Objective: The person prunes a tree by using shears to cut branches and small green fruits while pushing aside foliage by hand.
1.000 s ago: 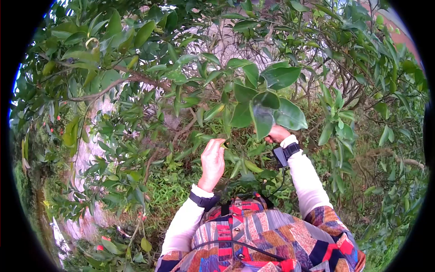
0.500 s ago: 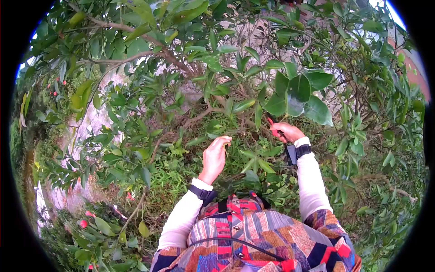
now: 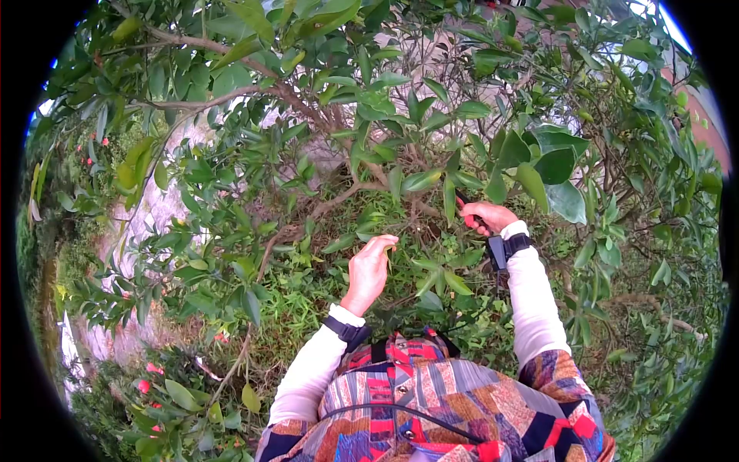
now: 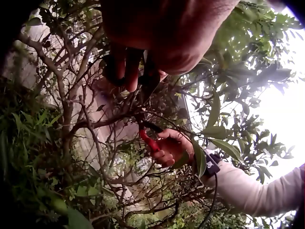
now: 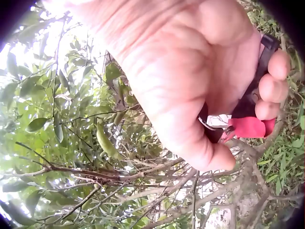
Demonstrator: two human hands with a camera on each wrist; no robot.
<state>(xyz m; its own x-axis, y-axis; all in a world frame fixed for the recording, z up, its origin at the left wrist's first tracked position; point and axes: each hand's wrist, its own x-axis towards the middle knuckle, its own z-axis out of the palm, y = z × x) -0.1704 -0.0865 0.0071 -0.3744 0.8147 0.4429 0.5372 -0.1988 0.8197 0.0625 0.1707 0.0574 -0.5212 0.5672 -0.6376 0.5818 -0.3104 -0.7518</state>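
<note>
- The right hand [image 3: 493,219] gripped red-and-black shears [image 4: 149,140], its fingers curled round the handles.
- The shears lay forward and right of the left hand [image 3: 368,269], slanting forward and left from the right hand, their far end near a branch [image 4: 102,123].
- The left hand's fingers were partly bent near leaves [image 3: 339,245]; whether they held anything could not be told.
- No brand or writing was readable.

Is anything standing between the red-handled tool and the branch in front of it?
Nothing visible does: the red-handled tool, in the right hand, has its dark head right at the branch, though contact is unclear.
</note>
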